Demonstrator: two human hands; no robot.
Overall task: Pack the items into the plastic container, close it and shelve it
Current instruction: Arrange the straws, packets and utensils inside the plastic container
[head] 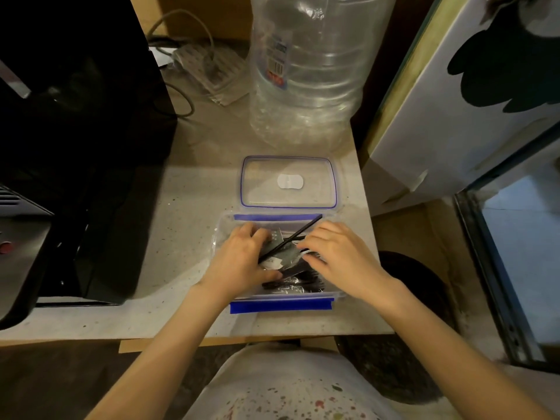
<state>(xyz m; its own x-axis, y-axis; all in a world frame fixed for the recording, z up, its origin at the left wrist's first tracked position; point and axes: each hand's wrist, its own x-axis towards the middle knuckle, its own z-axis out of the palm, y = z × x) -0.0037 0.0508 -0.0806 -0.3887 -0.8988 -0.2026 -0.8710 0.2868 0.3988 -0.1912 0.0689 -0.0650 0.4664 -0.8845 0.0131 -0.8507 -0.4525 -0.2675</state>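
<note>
A clear plastic container (pixel 280 306) with blue clip flaps sits open near the front edge of the counter. Dark packets and small items (pixel 291 281) lie inside it. A thin black stick (pixel 300 234) slants across the top, its far end poking over the back rim. My left hand (pixel 242 257) presses down on the items at the left, fingers bent over them. My right hand (pixel 336 253) rests on the items at the right, fingertips on a white piece. The clear lid (pixel 289 181) with a blue seal lies flat just behind the container.
A big clear water bottle (pixel 306 68) stands behind the lid. A black appliance (pixel 75 147) fills the left side. A power strip with cables (pixel 209 71) lies at the back. A white panel (pixel 454 101) leans at the right, beside a glass-fronted cabinet (pixel 515 253).
</note>
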